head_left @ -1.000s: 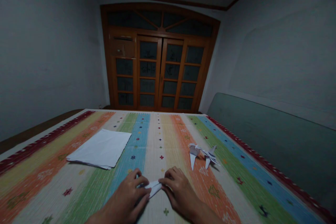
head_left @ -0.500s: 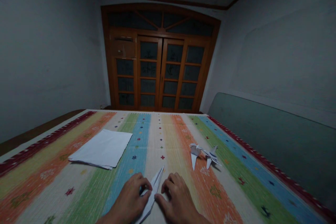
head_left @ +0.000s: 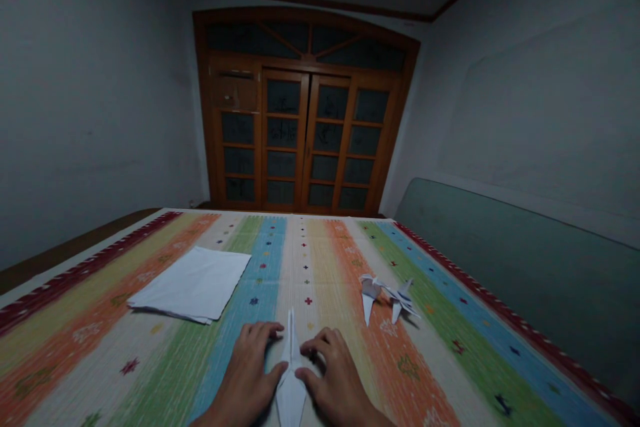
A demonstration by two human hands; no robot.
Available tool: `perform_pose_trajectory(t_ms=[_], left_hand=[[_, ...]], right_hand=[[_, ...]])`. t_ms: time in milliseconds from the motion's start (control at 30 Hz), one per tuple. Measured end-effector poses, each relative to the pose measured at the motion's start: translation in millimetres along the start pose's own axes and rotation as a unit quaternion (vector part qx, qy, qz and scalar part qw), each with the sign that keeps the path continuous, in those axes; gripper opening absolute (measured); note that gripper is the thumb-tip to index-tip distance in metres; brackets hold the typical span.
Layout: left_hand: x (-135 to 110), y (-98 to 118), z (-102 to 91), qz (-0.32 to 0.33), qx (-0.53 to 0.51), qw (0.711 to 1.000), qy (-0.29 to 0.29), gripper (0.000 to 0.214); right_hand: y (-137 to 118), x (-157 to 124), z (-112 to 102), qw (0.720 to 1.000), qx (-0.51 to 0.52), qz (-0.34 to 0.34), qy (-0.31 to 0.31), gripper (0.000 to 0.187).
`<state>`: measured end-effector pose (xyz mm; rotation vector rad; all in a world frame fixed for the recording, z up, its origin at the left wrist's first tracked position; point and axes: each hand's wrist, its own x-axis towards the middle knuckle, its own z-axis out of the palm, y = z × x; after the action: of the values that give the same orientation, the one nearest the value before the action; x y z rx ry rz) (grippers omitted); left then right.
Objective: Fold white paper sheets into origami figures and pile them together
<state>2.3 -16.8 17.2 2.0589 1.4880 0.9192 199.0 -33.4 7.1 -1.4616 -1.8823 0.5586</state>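
A long, narrow piece of folded white paper (head_left: 291,390) lies on the tablecloth in front of me, its slim point (head_left: 291,323) aimed away from me. Down its middle runs a fold line. My left hand (head_left: 253,367) holds its left edge, the thumb on the paper near the middle and the fingers bent along that side. On the right edge my right hand (head_left: 335,370) grips it likewise, thumb on the paper and index fingertip at the edge. Folded white paper figures (head_left: 393,299) stand on the cloth to the right, beyond my right hand.
A stack of white paper sheets (head_left: 193,283) lies on the left of the striped tablecloth (head_left: 170,373). Behind the table are wooden doors with glass panes (head_left: 307,140). A grey-green panel (head_left: 500,247) runs along the right side.
The folded paper has turned from slanting right to pointing straight away from me, showing its centre fold. My left hand's fingers have loosened and spread; my right hand stays beside the paper.
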Motion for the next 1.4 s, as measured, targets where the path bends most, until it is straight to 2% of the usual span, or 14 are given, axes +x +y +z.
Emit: perform_pose_trajectory(t_ms=[167, 267, 433, 600, 767, 1000, 1100, 1233, 1400], left_hand=[[-2.3, -2.2, 1.8, -0.004, 0.036, 0.999, 0.0, 0.045], [-2.0, -3.7, 3.8, -0.003, 0.009, 1.0, -0.002, 0.047], [-0.6, -3.7, 5.7, 0.003, -0.051, 0.999, 0.003, 0.042], [-2.8, -3.5, 11.0, -0.029, -0.103, 0.994, -0.007, 0.042], [-4.3, -3.7, 16.5, -0.041, -0.113, 0.993, -0.007, 0.044], [-1.7, 4.4, 12.8, -0.054, -0.148, 0.987, 0.026, 0.046], [1.4, 11.0, 10.3, -0.08, -0.184, 0.979, 0.021, 0.037], [4.5, 17.7, 10.5, -0.118, -0.27, 0.955, 0.041, 0.039], [4.2, 23.9, 11.1, -0.117, -0.372, 0.921, 0.018, 0.036]], right_hand=[[7.5, 1.9, 4.8, 1.0, 0.014, -0.019, 0.021, 0.03], [11.3, 2.9, 8.0, 0.999, 0.013, -0.017, 0.039, 0.036], [12.0, 3.0, 8.6, 0.999, 0.014, -0.023, 0.045, 0.035], [9.0, 5.1, 4.9, 0.994, 0.108, -0.015, 0.022, 0.032], [6.5, 8.7, 6.0, 0.981, 0.193, 0.013, 0.002, 0.03], [4.9, 10.3, 12.9, 0.967, 0.253, 0.018, 0.035, 0.028], [4.2, 10.8, 15.5, 0.957, 0.287, 0.027, 0.038, 0.025], [2.8, 12.3, 18.2, 0.928, 0.366, 0.058, 0.035, 0.037], [-1.0, 15.0, 16.3, 0.903, 0.422, 0.077, 0.032, 0.046]])
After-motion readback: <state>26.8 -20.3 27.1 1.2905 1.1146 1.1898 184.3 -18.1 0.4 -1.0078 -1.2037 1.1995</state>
